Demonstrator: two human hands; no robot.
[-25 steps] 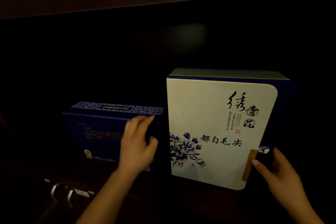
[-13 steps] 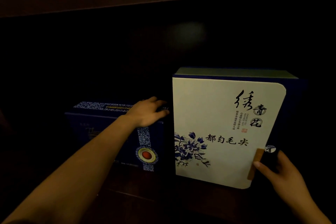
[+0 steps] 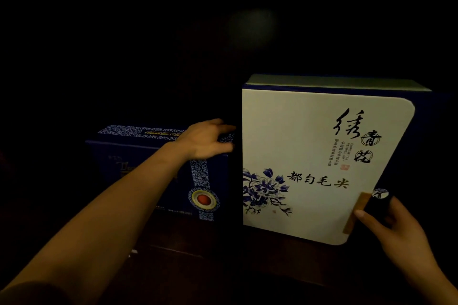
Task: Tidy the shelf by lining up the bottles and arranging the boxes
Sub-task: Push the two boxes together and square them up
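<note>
- Since a second ago, left hand [image 3: 205, 138] has gone from the dark blue box's [image 3: 158, 171] front up to its top right corner; white tea box [image 3: 314, 163] barely shifted.
- Left fingers curl over that corner, grasping it.
- Right hand [image 3: 386, 225] fingers pinch the white box's lower right edge by the brown tab [image 3: 355, 213].
- Both boxes stand upright on the dark shelf [image 3: 223, 267], side by side, narrow gap between.
- Progress, judged: boxes nearly aligned; no bottles visible.
- White box: blue flower print, black calligraphy; blue box: patterned band, red medallion.
</note>
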